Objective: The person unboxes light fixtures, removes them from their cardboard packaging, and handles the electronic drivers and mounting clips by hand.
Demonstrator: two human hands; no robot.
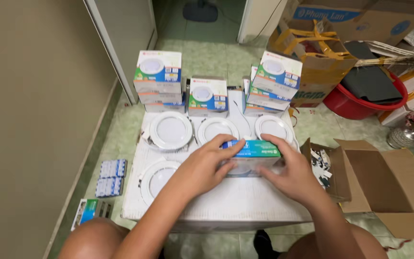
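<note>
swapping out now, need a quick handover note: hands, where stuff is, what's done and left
Left hand and right hand both grip a small blue-green box over the white work surface.
Three round white downlights lie unboxed in a row behind it, a fourth at front left.
Boxed lights stand stacked at the back.
Done: four out. Left: the held box, the stacks.

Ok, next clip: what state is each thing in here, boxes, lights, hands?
left hand: gripping the small box's left end
right hand: gripping its right end
small box: closed, held over the white slab
round lights: unboxed, lying flat on the slab
stacked light boxes: closed
brown carton: flaps open, on the floor
red basin: holding a dark item
</note>
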